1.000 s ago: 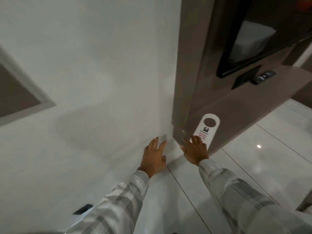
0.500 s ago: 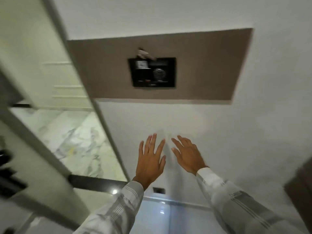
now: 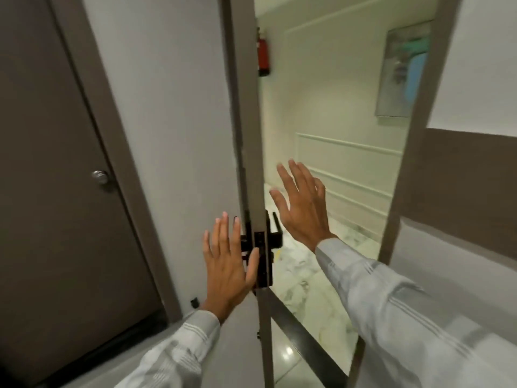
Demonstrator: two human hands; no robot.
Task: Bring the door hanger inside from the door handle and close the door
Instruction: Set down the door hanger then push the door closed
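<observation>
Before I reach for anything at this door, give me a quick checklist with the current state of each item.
1. Door open: ok, ajar, corridor visible.
2. Left hand empty: ok, open beside the inner lever.
3. Right hand empty: ok, open, in the gap.
4. Outer handle in reach: ok, close by right hand.
5. Door hanger on outer handle: cannot tell, none visible.
6. Doorway clear for closing: not ok, right arm is through it.

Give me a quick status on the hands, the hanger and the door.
Left hand open, by the inner door handle. Right hand open, empty, in the gap. Door ajar. No hanger in view.
</observation>
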